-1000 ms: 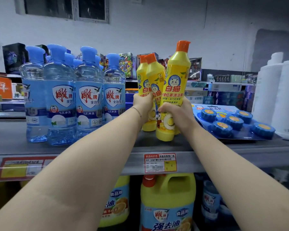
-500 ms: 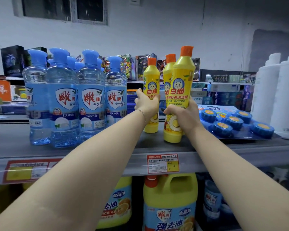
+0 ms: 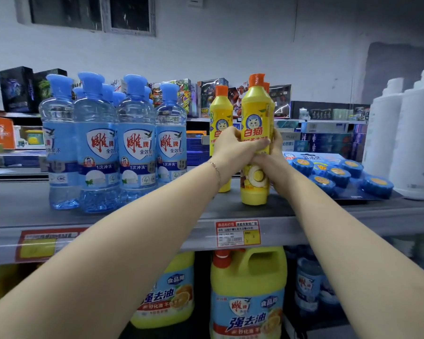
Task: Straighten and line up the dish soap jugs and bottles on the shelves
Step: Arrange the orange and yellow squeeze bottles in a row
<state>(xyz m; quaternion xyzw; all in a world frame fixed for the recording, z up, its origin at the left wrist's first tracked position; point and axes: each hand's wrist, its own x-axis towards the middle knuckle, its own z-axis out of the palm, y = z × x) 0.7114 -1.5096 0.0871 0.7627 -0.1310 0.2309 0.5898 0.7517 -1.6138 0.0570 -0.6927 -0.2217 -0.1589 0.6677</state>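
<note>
Both hands are on one bottle. The left hand [image 3: 233, 148], thin bracelet [image 3: 216, 170] at the wrist, curls across the front of the label, and the right hand [image 3: 275, 156] wraps it from the right side, the two hands touching. The front yellow bottle [image 3: 255, 111] has an orange cap, a cat-face logo and "白猫" in red; it stands upright near the front edge of the grey upper shelf [image 3: 157, 199]. A second yellow bottle [image 3: 220, 111] stands just left and farther back. A third is mostly hidden behind the front one. Left: a cluster of clear blue bottles [image 3: 98, 152] with a "雕牌" shield, "全效加浓" and "1次冲洗". Right: a card of blue pucks [image 3: 338, 172], then tall white bottles [image 3: 414, 143]. A red-bordered price tag [image 3: 238, 233] sits on the shelf lip, its print too small to read. Below it are yellow jugs [image 3: 247, 285] reading "强去油" and "食品用".
</note>
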